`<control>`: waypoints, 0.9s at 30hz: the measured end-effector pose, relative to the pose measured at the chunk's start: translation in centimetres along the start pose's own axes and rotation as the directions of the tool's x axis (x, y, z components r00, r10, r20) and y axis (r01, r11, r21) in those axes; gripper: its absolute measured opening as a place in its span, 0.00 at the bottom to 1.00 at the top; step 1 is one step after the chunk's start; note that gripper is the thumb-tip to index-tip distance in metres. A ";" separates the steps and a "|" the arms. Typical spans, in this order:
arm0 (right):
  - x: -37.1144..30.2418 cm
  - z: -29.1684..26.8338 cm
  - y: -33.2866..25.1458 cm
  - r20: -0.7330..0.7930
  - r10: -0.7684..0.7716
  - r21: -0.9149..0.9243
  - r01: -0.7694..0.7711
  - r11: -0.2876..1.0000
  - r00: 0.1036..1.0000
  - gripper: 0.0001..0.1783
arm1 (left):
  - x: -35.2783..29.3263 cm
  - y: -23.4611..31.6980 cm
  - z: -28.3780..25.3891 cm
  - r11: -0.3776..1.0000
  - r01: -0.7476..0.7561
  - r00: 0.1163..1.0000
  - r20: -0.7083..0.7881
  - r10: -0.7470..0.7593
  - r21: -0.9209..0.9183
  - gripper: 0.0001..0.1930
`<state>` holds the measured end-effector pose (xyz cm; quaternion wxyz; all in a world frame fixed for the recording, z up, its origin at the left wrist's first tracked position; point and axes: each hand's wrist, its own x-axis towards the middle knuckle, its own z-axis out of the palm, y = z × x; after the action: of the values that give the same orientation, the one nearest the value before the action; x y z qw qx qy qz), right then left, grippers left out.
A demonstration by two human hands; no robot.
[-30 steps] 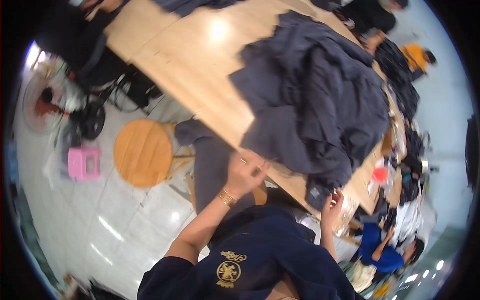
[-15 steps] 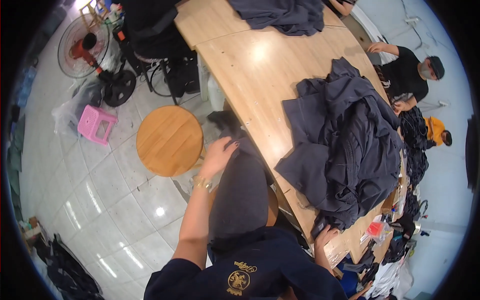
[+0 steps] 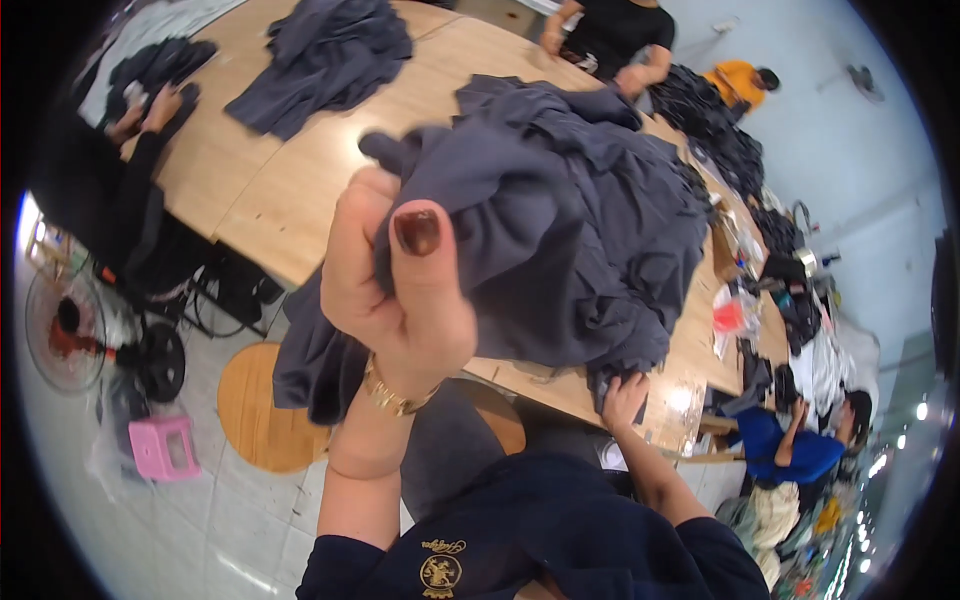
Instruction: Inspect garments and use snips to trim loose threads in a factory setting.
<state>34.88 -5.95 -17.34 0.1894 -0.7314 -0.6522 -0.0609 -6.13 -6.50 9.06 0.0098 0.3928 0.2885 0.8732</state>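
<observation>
My left hand (image 3: 400, 270) is raised close to view, its thumb and curled fingers pinching a dark grey garment (image 3: 490, 210). Part of the cloth hangs below my wrist over the wooden stool, while the rest stretches toward a heap of dark grey garments (image 3: 630, 240) on the table. Where the lifted piece ends and the heap begins I cannot tell. My right hand (image 3: 625, 398) is down at the near table edge, fingers bent over a bunched corner of the same grey cloth.
The light wooden table (image 3: 225, 170) carries another grey pile (image 3: 330, 60) farther left. Co-workers sit at the left, across the table and at the right. A round wooden stool (image 3: 250, 400), a pink plastic stool (image 3: 165, 447) and a floor fan (image 3: 68, 325) stand at the left.
My left hand has risen from beside my thigh, lifting grey cloth up in front of me. My right hand stays on the cloth at the table edge. The view has swung left.
</observation>
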 end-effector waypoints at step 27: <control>-0.7 -2.0 -1.1 0.109 0.055 0.014 -0.057 0.998 0.993 0.27 | -15.0 -17.9 -7.5 0.522 -0.283 0.321 0.592 -0.739 0.805 0.46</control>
<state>33.98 -7.19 -15.54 0.1616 -0.7500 -0.6413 -0.0100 -4.69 0.98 -14.28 0.1358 0.7056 0.6553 0.2332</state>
